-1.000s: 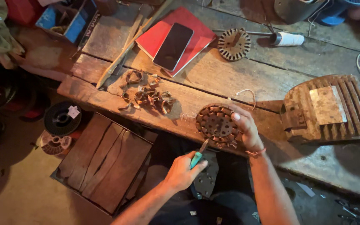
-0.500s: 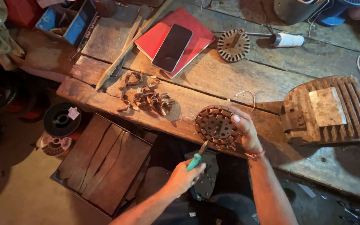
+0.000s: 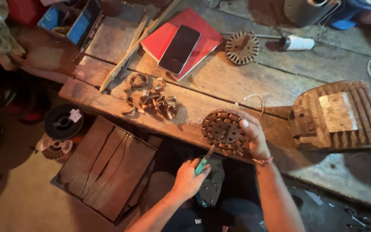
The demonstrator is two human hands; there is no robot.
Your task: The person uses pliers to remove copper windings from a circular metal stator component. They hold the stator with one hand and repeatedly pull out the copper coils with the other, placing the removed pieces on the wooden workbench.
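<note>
My right hand grips the right side of a round slotted stator core that rests on the front edge of the wooden workbench. My left hand holds a small green-handled tool below the bench edge, its metal tip pointing up toward the lower rim of the core. A heap of pulled copper coil pieces lies on the bench to the left of the core.
A red notebook with a dark phone on it lies at the back. A second slotted core, a white tape roll and a finned motor housing share the bench. A wooden crate and wire spools stand on the floor.
My left hand with the green-handled tool has shifted slightly up and right, bringing the tip closer to the core's lower rim. My right hand stays on the core.
</note>
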